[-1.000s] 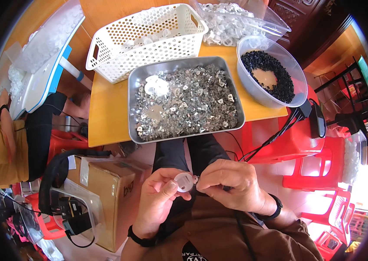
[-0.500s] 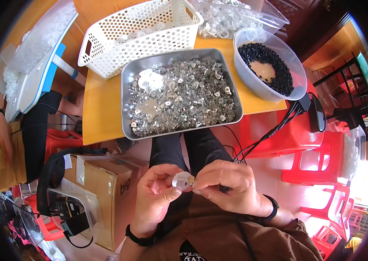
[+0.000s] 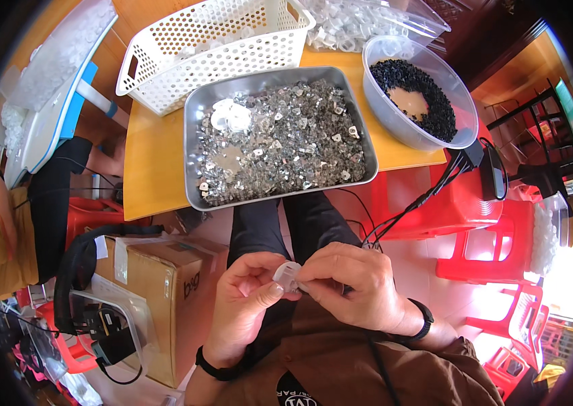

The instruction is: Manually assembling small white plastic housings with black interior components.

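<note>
The left hand has its grip pinching a small translucent white plastic cap between thumb and fingers, held above the person's lap on the near side of the yellow surface. The right hand meets it from the right, its grip pinching at the cap's right edge; whether a smaller part sits between those fingertips is hidden. No marking can be made out on the cap.

Writing shows in two places: white lettering around an emblem on a round dark badge on the brown shirt, cut by the near edge of the view, and short dark print on the right side of the cardboard box at near left.

On the surface stands a metal tray full of tiny clear and silvery pieces, with white round parts at its far left. Beyond it, to the left, is a perforated white basket. To the tray's right stands a clear round tub with small black pieces. At far right, a clear container holds white plastic parts.
</note>
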